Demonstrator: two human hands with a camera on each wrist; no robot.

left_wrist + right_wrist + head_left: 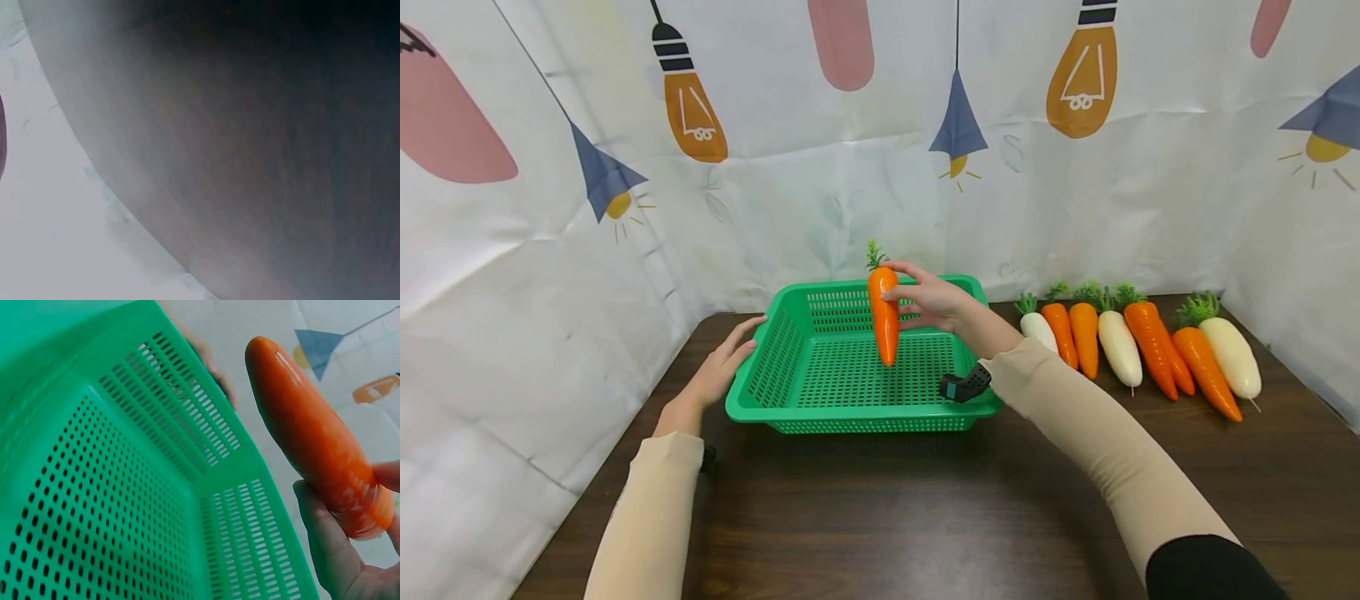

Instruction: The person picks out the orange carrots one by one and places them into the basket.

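A glossy orange carrot [884, 321] with a green leafy top hangs point down over the green plastic basket [865, 412]. My right hand [928, 298] grips it near its thick upper end, thumb and fingers on either side. In the right wrist view the carrot [312, 434] shows large beside the basket's slotted wall [169, 394], held by the fingers [331, 540]. At the basket's left rim rests my left hand [718, 371], its fingers extended along the edge. The left wrist view shows only dark tabletop and pale cloth, not the hand.
To the right lie several orange carrots [1084, 337] and white radishes [1120, 346] in a row, leafy tops toward the back. The dark wooden table [865, 517] runs under everything. A patterned white cloth [760, 208] hangs behind and at the sides.
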